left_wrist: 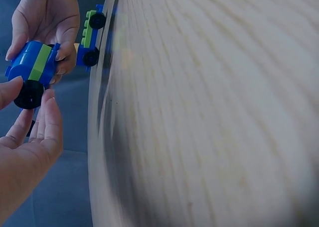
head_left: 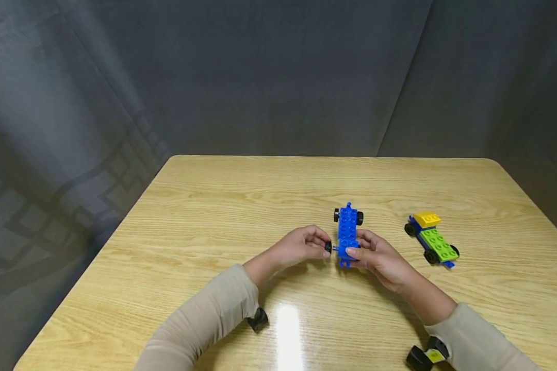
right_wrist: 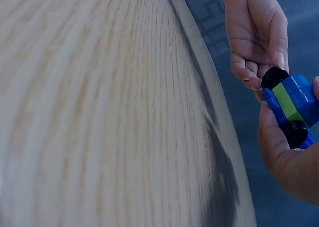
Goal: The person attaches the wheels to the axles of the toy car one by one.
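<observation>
My right hand (head_left: 380,260) holds a blue toy car base (head_left: 347,229) above the table, thumb on its near end. Two black wheels sit at the far end of the base, and a bare axle pin (head_left: 336,249) sticks out on the near left side. A small black wheel (head_left: 328,247) is pinched between the fingertips of my left hand (head_left: 301,245), just left of that pin. In the left wrist view a green stripe (left_wrist: 40,62) crosses the blue body, and the wheel (left_wrist: 29,94) is at the left fingertips.
Another toy car (head_left: 436,243), with green and yellow bricks on a blue base with black wheels, stands to the right. The wooden table (head_left: 204,206) ends at a dark grey curtain (head_left: 278,77). Black wrist devices (head_left: 258,319) sit at both sleeves.
</observation>
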`<state>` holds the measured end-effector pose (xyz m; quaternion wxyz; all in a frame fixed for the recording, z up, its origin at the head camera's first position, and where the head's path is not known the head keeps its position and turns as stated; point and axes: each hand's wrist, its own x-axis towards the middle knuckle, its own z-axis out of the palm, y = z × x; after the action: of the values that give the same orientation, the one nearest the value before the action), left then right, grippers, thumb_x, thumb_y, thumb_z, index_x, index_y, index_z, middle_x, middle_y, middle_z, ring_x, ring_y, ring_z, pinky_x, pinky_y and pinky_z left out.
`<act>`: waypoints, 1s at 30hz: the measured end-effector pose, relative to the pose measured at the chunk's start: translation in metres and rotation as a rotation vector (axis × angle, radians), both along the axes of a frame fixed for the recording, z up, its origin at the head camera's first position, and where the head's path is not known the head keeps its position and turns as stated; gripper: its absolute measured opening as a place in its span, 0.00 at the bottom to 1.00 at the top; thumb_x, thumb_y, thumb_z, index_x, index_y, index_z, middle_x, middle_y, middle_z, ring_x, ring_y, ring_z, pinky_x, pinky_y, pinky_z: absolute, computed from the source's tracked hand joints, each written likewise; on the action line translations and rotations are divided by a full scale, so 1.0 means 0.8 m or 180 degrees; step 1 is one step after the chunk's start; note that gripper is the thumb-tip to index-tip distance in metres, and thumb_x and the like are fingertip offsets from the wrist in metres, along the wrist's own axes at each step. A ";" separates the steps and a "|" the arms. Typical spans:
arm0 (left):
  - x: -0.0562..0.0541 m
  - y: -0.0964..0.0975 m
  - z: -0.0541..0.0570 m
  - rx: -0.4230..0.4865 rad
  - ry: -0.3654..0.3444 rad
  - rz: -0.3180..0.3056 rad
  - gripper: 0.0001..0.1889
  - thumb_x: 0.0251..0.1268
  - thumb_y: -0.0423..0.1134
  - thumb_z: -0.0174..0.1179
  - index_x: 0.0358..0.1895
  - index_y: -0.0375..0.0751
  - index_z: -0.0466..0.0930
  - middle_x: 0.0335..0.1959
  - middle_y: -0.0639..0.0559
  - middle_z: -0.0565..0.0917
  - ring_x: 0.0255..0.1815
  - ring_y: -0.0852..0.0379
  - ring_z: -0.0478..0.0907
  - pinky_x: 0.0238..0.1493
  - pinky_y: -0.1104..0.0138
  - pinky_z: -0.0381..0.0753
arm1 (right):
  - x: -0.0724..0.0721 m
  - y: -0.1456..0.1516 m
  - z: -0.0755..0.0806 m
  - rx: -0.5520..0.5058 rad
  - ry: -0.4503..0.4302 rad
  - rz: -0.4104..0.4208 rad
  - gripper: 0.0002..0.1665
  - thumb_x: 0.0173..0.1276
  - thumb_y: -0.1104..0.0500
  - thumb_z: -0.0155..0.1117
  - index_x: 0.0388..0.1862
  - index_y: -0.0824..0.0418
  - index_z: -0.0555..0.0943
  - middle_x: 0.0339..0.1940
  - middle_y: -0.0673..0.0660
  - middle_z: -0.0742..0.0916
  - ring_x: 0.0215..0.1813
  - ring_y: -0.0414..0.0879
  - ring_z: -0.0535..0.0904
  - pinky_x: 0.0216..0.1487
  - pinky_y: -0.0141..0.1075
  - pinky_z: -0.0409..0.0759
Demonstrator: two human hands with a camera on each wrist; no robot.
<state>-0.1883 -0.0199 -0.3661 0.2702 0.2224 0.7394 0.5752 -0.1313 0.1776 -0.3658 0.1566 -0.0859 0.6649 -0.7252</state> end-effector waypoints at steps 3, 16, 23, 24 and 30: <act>0.004 -0.001 0.007 0.0009 -0.0024 -0.0006 0.16 0.49 0.27 0.59 0.44 0.31 0.71 0.35 0.48 0.76 0.36 0.58 0.73 0.38 0.71 0.74 | 0.000 -0.001 0.000 -0.0015 -0.0002 -0.0003 0.36 0.63 0.63 0.52 0.60 0.77 0.45 0.42 0.58 0.72 0.41 0.41 0.74 0.45 0.39 0.74; 0.021 -0.002 0.037 -0.0083 0.0029 0.0057 0.14 0.50 0.25 0.58 0.42 0.27 0.70 0.34 0.45 0.75 0.35 0.58 0.72 0.37 0.72 0.73 | 0.000 -0.004 0.000 -0.0143 -0.0012 0.0011 0.36 0.62 0.64 0.54 0.59 0.78 0.46 0.41 0.56 0.74 0.42 0.42 0.75 0.44 0.38 0.74; 0.017 0.000 0.026 -0.0070 0.0060 0.0072 0.14 0.50 0.25 0.58 0.42 0.28 0.71 0.33 0.46 0.75 0.34 0.58 0.73 0.37 0.71 0.74 | 0.001 -0.005 -0.001 -0.0170 -0.0040 0.0016 0.38 0.61 0.64 0.55 0.59 0.78 0.45 0.42 0.57 0.73 0.42 0.42 0.74 0.44 0.39 0.74; 0.015 0.001 0.021 -0.0053 0.0059 0.0075 0.14 0.50 0.25 0.58 0.42 0.29 0.71 0.33 0.46 0.76 0.34 0.58 0.73 0.36 0.71 0.74 | 0.001 -0.006 -0.001 -0.0164 -0.0037 0.0020 0.38 0.61 0.64 0.55 0.59 0.78 0.45 0.42 0.57 0.73 0.42 0.42 0.74 0.44 0.39 0.74; 0.004 0.005 -0.006 -0.0068 0.0305 0.0069 0.12 0.51 0.28 0.59 0.40 0.33 0.72 0.31 0.50 0.75 0.33 0.60 0.71 0.34 0.72 0.73 | 0.001 -0.007 -0.003 -0.0045 0.0031 0.0068 0.36 0.62 0.62 0.53 0.59 0.78 0.46 0.46 0.62 0.72 0.44 0.43 0.74 0.46 0.39 0.74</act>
<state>-0.1852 -0.0157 -0.3706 0.2306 0.2388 0.7599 0.5588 -0.1305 0.1724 -0.3682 0.1605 -0.0976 0.6596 -0.7278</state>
